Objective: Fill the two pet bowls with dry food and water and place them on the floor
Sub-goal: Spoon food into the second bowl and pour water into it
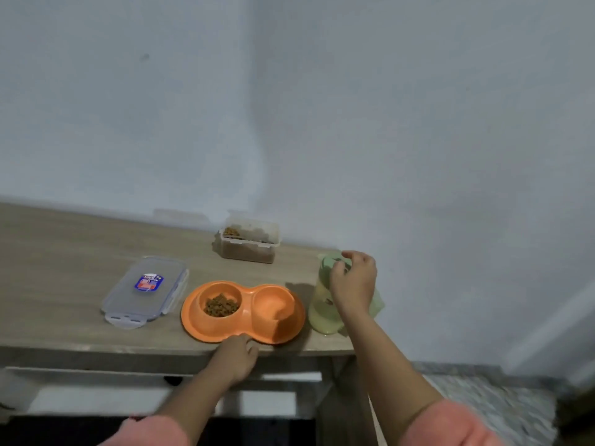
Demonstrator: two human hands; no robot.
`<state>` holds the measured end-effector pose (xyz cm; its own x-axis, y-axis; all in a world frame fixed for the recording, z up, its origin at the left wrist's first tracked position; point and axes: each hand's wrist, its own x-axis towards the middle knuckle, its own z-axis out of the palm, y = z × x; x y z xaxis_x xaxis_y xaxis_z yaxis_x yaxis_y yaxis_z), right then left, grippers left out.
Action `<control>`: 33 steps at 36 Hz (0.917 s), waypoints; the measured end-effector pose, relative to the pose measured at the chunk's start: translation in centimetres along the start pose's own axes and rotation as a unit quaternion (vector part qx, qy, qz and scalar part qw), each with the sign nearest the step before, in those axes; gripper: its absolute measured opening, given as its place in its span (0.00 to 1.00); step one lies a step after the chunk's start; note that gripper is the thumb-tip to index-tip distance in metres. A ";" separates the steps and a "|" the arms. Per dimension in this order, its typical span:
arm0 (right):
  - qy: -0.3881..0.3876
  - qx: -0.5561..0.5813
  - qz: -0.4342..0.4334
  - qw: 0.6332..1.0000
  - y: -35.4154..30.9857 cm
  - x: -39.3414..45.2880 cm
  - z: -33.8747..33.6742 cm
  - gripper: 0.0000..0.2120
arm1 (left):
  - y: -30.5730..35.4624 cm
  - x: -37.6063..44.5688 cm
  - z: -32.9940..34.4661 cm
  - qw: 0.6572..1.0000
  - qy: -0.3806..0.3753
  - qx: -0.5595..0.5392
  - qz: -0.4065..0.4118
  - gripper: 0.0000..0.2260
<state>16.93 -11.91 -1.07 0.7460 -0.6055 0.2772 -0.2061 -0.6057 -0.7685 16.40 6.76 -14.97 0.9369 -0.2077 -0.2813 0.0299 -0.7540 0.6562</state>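
An orange double pet bowl (248, 323) sits near the front edge of the wooden table (64, 252). Its left cup holds brown dry food (221, 305); its right cup (273, 305) looks dry. My left hand (236, 357) holds the bowl's near rim at the table edge. A pale green water bottle (322, 304) stands upright to the right of the bowl. My right hand (352, 283) grips the bottle at its top and hides part of it.
An open clear food container (248, 241) with kibble stands at the back by the wall. Its clear lid (146, 289) lies flat left of the bowl. The table ends just right of the bottle, with speckled floor (489, 403) below.
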 end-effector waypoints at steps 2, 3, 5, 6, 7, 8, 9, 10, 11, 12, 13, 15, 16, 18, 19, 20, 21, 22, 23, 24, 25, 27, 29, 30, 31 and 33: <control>-0.001 -0.031 0.001 1.000 1.8 0.4 -0.3 0.18 | -0.1 0.2 1.1 1.000 0.018 0.000 -0.015 0.14; -0.006 -0.047 0.005 0.999 2.7 0.5 -0.5 0.20 | -0.2 0.2 1.6 0.999 0.026 0.006 -0.018 0.13; -0.023 -0.072 0.018 0.997 4.2 0.8 -0.7 0.24 | -0.2 0.3 2.1 0.998 0.044 0.027 -0.025 0.12; -0.035 -0.076 0.030 0.996 4.8 1.0 -0.8 0.26 | 0.0 0.4 2.3 0.997 0.055 0.042 -0.031 0.12; -0.046 -0.077 0.040 0.995 5.5 1.3 -0.8 0.27 | 0.2 0.3 2.5 0.996 0.063 0.053 -0.038 0.13; -0.055 -0.084 0.045 0.994 6.0 1.5 -0.8 0.27 | 0.3 0.3 2.7 0.994 0.069 0.066 -0.045 0.13; -0.061 -0.096 0.045 0.992 6.5 1.7 -0.9 0.27 | 0.4 0.4 3.0 0.993 0.072 0.081 -0.047 0.13; -0.065 -0.110 0.041 0.991 6.9 1.8 -0.9 0.28 | 0.5 0.4 3.2 0.992 0.072 0.094 -0.050 0.13; -0.069 -0.121 0.036 0.990 7.3 1.9 -0.9 0.28 | 0.7 0.3 3.4 0.991 0.070 0.103 -0.055 0.13; -0.069 -0.129 0.033 0.989 7.6 2.0 -0.9 0.28 | 0.7 0.4 3.6 0.990 0.065 0.111 -0.064 0.13; -0.069 -0.136 0.034 0.988 7.7 2.0 -0.9 0.27 | 0.7 0.4 3.7 0.989 0.061 0.118 -0.071 0.14; -0.071 -0.146 0.053 0.985 8.0 2.2 -1.0 0.27 | 0.9 0.4 4.0 0.986 0.050 0.133 -0.083 0.15; -0.074 -0.143 0.067 0.985 8.2 2.3 -1.0 0.27 | 1.1 0.4 4.1 0.985 0.047 0.138 -0.091 0.15; -0.081 -0.118 0.099 0.985 9.1 2.7 -0.9 0.26 | 1.3 0.6 4.0 0.983 0.038 0.147 -0.105 0.15; -0.087 -0.094 0.115 0.985 9.6 2.8 -0.8 0.23 | 1.3 0.7 3.9 0.981 0.032 0.158 -0.108 0.14; -0.095 -0.067 0.126 0.985 10.1 3.0 -0.8 0.20 | 1.4 0.8 3.8 0.978 0.023 0.173 -0.113 0.12; -0.105 -0.044 0.129 0.985 10.5 3.1 -0.8 0.17 | 1.5 1.0 3.6 0.975 0.014 0.188 -0.119 0.12; -0.115 -0.029 0.125 0.985 10.8 3.3 -0.9 0.13 | 1.5 1.1 3.5 0.972 0.001 0.200 -0.126 0.11; -0.124 -0.021 0.115 0.985 11.0 3.4 -0.9 0.10 | 1.6 1.3 3.4 0.968 -0.012 0.214 -0.129 0.12; -0.132 -0.014 0.104 0.986 11.1 3.6 -1.0 0.07 | 1.7 1.4 3.4 0.964 -0.024 0.230 -0.133 0.12; -0.140 -0.006 0.093 0.986 11.2 3.7 -1.0 0.05 | 1.7 1.6 3.3 0.959 -0.034 0.248 -0.133 0.13; -0.154 -0.003 0.064 0.986 11.2 4.0 -1.0 0.04 | 1.9 1.8 3.3 0.950 -0.047 0.276 -0.136 0.16; -0.162 -0.012 0.029 0.986 10.8 4.4 -1.1 0.03 | 2.0 1.9 3.3 0.949 -0.052 0.278 -0.141 0.17; -0.167 -0.016 0.012 0.986 10.5 4.7 -1.2 0.03 | 2.1 1.9 3.3 0.949 -0.053 0.276 -0.144 0.17; -0.175 -0.021 -0.004 0.984 10.1 4.9 -1.3 0.03 | 2.0 2.0 3.3 0.950 -0.051 0.270 -0.145 0.17; -0.193 -0.040 -0.039 0.980 9.1 5.3 -1.5 0.03 | 1.9 2.1 3.4 0.953 -0.051 0.260 -0.149 0.17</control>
<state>18.11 -21.45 -5.77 0.9421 -0.3248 0.0830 -0.1763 -0.6907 -0.7014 17.23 2.75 -16.66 0.8745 0.0245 -0.4843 0.0877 -0.9902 0.1082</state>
